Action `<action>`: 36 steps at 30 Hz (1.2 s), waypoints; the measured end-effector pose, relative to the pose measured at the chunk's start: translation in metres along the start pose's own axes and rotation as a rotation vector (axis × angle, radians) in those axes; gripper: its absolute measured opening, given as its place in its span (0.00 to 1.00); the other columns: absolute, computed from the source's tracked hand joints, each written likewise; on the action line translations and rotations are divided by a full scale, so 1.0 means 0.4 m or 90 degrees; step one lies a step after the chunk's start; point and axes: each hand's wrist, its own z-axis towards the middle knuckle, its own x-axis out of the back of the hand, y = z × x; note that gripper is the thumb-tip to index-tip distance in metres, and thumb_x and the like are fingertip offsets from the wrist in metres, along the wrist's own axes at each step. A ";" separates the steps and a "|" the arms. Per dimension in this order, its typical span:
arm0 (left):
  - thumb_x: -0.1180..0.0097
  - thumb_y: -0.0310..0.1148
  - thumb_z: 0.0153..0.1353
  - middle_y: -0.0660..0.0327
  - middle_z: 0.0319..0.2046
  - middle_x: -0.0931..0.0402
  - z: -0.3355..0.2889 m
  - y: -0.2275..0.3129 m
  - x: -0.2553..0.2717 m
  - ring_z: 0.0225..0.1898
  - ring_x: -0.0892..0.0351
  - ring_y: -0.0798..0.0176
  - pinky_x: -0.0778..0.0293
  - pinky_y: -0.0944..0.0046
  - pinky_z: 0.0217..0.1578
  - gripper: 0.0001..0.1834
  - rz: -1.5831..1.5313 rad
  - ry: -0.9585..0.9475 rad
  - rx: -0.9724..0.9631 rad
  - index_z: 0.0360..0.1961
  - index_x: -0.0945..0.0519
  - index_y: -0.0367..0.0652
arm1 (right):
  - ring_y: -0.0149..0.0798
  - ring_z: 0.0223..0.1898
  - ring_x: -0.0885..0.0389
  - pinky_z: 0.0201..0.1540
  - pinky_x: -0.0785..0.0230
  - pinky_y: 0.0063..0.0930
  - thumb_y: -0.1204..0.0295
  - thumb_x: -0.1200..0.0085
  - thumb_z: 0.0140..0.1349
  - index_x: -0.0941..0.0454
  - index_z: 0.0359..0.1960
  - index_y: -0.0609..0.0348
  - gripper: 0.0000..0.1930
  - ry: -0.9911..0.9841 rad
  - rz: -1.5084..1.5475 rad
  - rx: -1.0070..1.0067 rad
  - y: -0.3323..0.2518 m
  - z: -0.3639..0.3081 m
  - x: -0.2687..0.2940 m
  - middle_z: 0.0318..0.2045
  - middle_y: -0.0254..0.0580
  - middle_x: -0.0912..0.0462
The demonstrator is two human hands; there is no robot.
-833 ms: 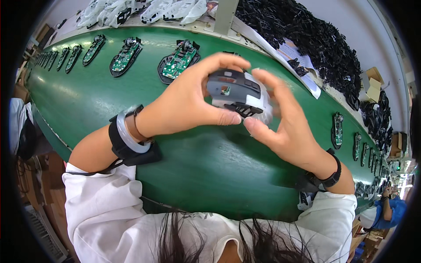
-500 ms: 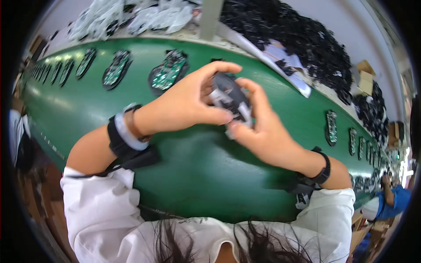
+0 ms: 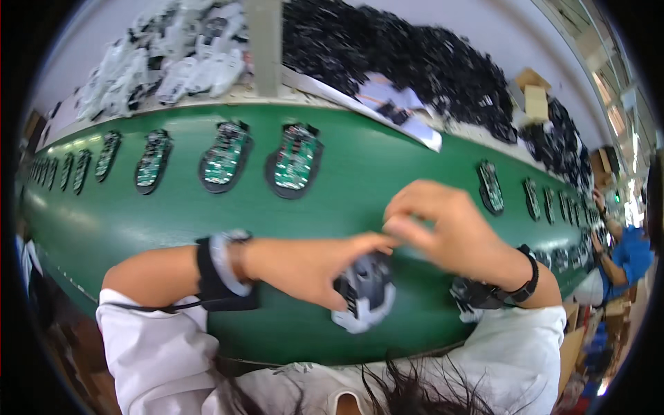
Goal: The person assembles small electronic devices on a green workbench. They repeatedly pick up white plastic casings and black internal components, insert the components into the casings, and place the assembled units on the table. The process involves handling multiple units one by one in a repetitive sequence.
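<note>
My left hand [image 3: 315, 266] is closed around the side of a computer mouse [image 3: 370, 287], which has a black shell and a pale grey rim. The mouse is low over the green bench, close to my body. To its upper right my right hand [image 3: 449, 225] is raised, its fingers curled toward the thumb and a little blurred. Its fingertips are near the left hand's fingertips, and anything pinched there is too small to make out. Beside my right wrist lies another black and grey mouse part [image 3: 470, 297], partly hidden by the wrist strap.
Black mouse bases with green circuit boards [image 3: 295, 162] stand in a row along the left; more [image 3: 491, 187] line the right. Behind the green bench [image 3: 173, 221] are heaped white parts [image 3: 200, 69], black parts [image 3: 415, 55] and a cardboard box [image 3: 534, 97]. A co-worker in blue [image 3: 633, 256] is far right.
The mouse has come down toward my body in my left hand. My right hand has let go of it and moved up and right. The view has shifted, showing another circuit board base.
</note>
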 end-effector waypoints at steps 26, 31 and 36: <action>0.33 0.29 0.43 0.52 0.48 0.27 -0.253 -0.070 0.446 0.52 0.30 0.47 0.34 0.56 0.53 0.14 0.700 0.818 0.205 0.32 0.22 0.42 | 0.43 0.30 0.26 0.34 0.33 0.28 0.85 0.42 0.46 0.25 0.29 0.64 0.08 0.299 -0.215 -0.032 0.349 -0.001 0.128 0.28 0.44 0.28; 0.37 0.23 0.46 0.51 0.53 0.30 -0.310 0.019 0.350 0.56 0.31 0.47 0.35 0.57 0.56 0.11 0.739 0.737 0.123 0.32 0.23 0.39 | 0.34 0.28 0.25 0.33 0.33 0.23 0.83 0.41 0.48 0.25 0.30 0.65 0.07 0.349 -0.076 -0.035 0.218 0.032 0.116 0.27 0.39 0.24; 0.37 0.18 0.43 0.53 0.54 0.30 -0.273 0.128 0.208 0.52 0.26 0.52 0.31 0.57 0.53 0.13 0.663 0.697 0.078 0.32 0.23 0.40 | 0.35 0.36 0.21 0.42 0.30 0.25 0.81 0.39 0.48 0.23 0.29 0.64 0.07 0.321 -0.013 0.099 0.062 0.060 0.095 0.36 0.42 0.19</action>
